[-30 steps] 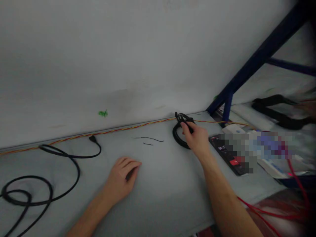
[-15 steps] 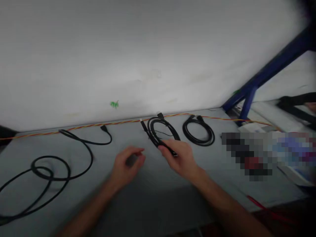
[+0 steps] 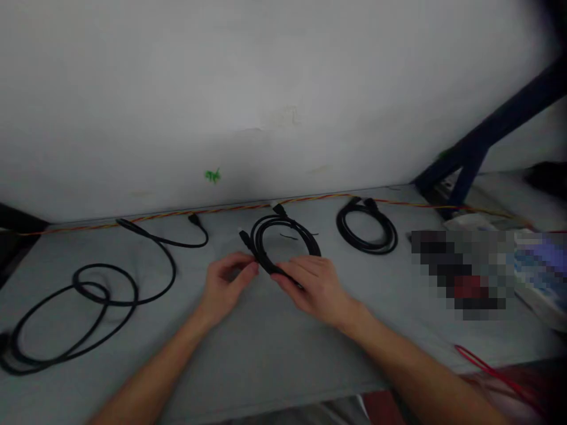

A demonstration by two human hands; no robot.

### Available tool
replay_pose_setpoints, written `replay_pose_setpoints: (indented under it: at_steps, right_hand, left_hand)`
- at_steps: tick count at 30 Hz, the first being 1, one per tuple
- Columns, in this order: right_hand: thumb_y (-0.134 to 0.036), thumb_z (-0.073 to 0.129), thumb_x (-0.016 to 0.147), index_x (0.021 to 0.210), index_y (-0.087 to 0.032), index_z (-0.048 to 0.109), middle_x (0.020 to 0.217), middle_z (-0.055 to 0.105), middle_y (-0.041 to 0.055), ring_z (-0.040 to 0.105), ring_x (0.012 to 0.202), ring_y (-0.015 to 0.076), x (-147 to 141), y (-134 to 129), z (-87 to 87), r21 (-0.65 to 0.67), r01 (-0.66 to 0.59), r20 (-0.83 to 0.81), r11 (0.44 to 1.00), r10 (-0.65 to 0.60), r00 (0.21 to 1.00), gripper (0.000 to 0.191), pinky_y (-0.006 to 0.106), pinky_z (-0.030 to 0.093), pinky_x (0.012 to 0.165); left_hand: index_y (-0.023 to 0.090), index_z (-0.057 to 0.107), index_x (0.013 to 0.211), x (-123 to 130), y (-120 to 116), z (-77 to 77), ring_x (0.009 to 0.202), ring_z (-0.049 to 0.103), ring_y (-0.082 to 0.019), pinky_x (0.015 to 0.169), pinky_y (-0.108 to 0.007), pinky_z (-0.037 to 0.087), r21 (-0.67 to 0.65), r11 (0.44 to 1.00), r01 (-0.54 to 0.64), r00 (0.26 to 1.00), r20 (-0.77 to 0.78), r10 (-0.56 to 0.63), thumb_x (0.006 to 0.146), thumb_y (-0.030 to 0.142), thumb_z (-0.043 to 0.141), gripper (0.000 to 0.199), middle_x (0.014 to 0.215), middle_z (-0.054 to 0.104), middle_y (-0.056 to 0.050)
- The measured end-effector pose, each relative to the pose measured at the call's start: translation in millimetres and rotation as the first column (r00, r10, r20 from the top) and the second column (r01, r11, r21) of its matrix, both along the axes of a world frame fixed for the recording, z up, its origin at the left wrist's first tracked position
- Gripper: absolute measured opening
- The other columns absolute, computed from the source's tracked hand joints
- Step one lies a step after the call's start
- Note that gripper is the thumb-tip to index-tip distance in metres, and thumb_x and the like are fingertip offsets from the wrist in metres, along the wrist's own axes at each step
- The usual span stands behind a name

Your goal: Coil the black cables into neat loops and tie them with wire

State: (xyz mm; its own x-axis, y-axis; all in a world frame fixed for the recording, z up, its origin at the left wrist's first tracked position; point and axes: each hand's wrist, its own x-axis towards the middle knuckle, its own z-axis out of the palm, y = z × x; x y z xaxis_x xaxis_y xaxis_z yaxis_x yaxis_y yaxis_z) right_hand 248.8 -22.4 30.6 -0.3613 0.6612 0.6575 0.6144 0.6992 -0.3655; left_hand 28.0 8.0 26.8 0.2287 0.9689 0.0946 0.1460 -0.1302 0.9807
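Note:
A coiled black cable (image 3: 261,248) lies in the middle of the grey table, its two plugs pointing toward the wall. My right hand (image 3: 312,286) is closed around the near right side of this coil. At the coil's left side, my left hand (image 3: 233,280) has thumb and fingertips pinched together at the cable, just below one plug; the exact contact is partly hidden by the fingers. A short thin black tie (image 3: 289,236) shows inside the coil. Another neatly coiled black cable (image 3: 367,251) rests to the right, and a loosely looped black cable (image 3: 133,304) spreads out on the left.
A twisted red-and-yellow wire (image 3: 212,211) runs along the table's back edge by the white wall (image 3: 266,88). At the right stands a dark blue metal brace (image 3: 469,153). A blurred-out patch covers items on the right. A red cord (image 3: 487,369) hangs near the front right edge.
My left hand has moved right to the coil and pinched at it; before, it was apart with nothing in it. My right hand keeps its grip on the coil. The view has shifted slightly.

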Motion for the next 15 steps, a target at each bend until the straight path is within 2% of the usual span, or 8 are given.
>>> replay_pose_setpoints:
  at_steps: [4,11,15]
  right_hand:
    - [-0.03,0.059,0.107,0.101,-0.019,0.068,0.075,0.069,0.001,0.062,0.065,0.0151,-1.0,-0.7,-2.3,-0.027,-0.012,0.011,1.0,0.013,1.0,0.015,0.031,0.044,0.062]
    - [-0.031,0.057,0.108,0.1,-0.02,0.068,0.075,0.069,0.0011,0.061,0.064,0.0153,-1.8,-1.3,-4.5,-0.031,-0.004,-0.002,1.0,0.004,1.0,0.017,0.031,0.044,0.062]
    - [-0.03,0.058,0.107,0.102,-0.02,0.068,0.075,0.069,0.0012,0.061,0.065,0.0149,-2.7,-3.5,-4.5,-0.038,-0.005,-0.038,0.999,0.004,0.999,0.016,0.03,0.044,0.062]
  left_hand:
    - [0.018,0.079,0.085,0.3,0.9,-2.0,0.076,0.07,-0.019,0.073,-0.029,0.057,-0.038,0.999,-0.033,0.999,-0.001,0.033,0.086,0.047,0.078,0.029,0.083,0.077,-0.005]
    - [0.018,0.079,0.079,-2.5,3.4,1.3,0.073,0.071,-0.02,0.073,-0.03,0.058,-0.092,0.996,0.008,1.0,-0.016,-0.009,0.087,0.044,0.074,0.028,0.078,0.077,-0.005]
    - [0.018,0.078,0.078,-2.5,7.3,-4.1,0.069,0.069,-0.018,0.068,-0.028,0.057,-0.096,0.995,-0.016,1.0,-0.023,0.014,0.084,0.043,0.077,0.026,0.074,0.076,-0.004]
